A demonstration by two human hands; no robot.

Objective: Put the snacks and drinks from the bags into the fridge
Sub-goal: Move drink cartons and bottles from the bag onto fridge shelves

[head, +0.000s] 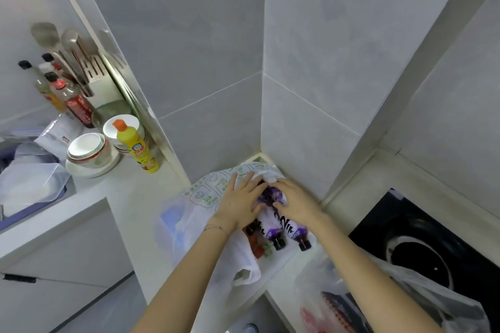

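Observation:
A white plastic bag (205, 197) with green print lies in the counter corner. Two purple-labelled drink bottles (273, 227) with black caps lie side by side on it, caps pointing toward me. My left hand (240, 203) rests on the left bottle, its fingers spread over the bag and its thumb against the bottle. My right hand (295, 203) is curled over the upper part of the right bottle. Small red and green items (261, 249) show under the bottles. A second clear bag (338, 303) with red packets sits at the lower right.
A black stove top (422, 246) lies at the right. Stacked bowls (89, 151), a yellow detergent bottle (136, 146), sauce bottles (73, 97) and a utensil holder (94, 76) stand on the left counter beside a sink (29, 170). Grey tiled walls close the corner.

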